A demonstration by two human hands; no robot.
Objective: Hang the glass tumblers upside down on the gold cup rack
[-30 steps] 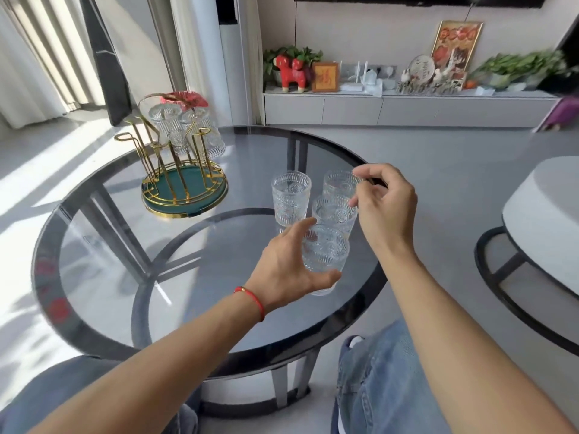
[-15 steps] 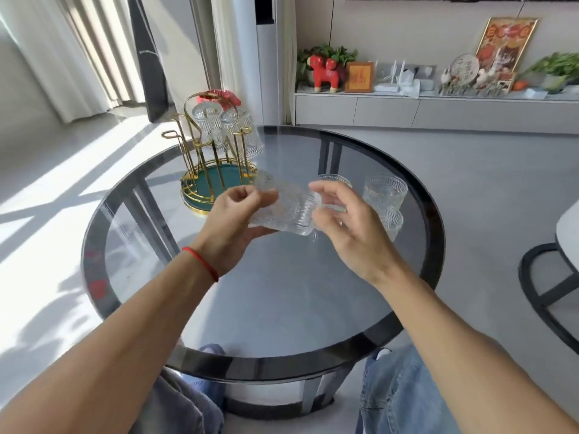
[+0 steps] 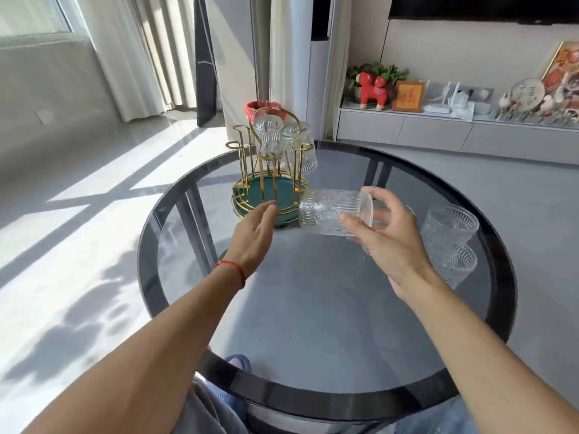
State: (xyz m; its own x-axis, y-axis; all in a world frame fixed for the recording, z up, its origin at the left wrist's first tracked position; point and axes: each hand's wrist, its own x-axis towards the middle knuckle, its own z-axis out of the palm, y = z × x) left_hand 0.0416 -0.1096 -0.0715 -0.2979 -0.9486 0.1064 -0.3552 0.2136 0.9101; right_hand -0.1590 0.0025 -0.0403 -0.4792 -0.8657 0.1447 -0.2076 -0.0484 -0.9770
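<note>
The right hand (image 3: pixel 388 242) gripped the ribbed clear glass tumbler (image 3: pixel 332 212) sideways, just right of the gold wire cup rack (image 3: pixel 272 170); the left hand (image 3: pixel 253 236) was open, empty. Advice: invert fully over a free peg

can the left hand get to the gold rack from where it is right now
Probably yes. The left hand is open and empty beside the gold rack, nothing between them; the right hand holds the tumbler off to one side.

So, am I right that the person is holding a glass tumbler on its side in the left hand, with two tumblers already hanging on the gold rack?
Not quite: the head view shows the tumbler on its side in the right hand, while the left hand is open and empty. Two tumblers do hang on the gold rack.
</note>
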